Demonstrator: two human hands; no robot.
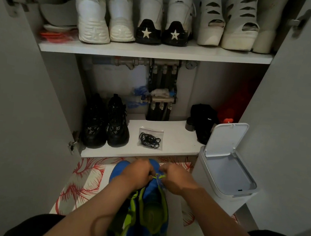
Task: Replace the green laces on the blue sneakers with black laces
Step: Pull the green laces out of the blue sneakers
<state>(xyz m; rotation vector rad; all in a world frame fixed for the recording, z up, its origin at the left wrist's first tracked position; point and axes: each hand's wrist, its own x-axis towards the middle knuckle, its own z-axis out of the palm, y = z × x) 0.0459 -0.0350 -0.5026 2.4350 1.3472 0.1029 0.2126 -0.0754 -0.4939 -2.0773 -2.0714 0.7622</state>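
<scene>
Blue sneakers [153, 195] on floor mat [85, 183].
Left grip [136, 174] and right grip [176, 179] both pinch green lace [160, 176]; black laces [149, 140] inside clear bag [152, 131] on lower shelf [175, 139]; white bin [224, 202] lid up.

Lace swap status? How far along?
Done: nothing visible yet. In hand: left hand and right hand both pinch the green lace on one blue sneaker. Left: strip the green laces, then thread the black laces, lying bagged on the shelf.
</scene>
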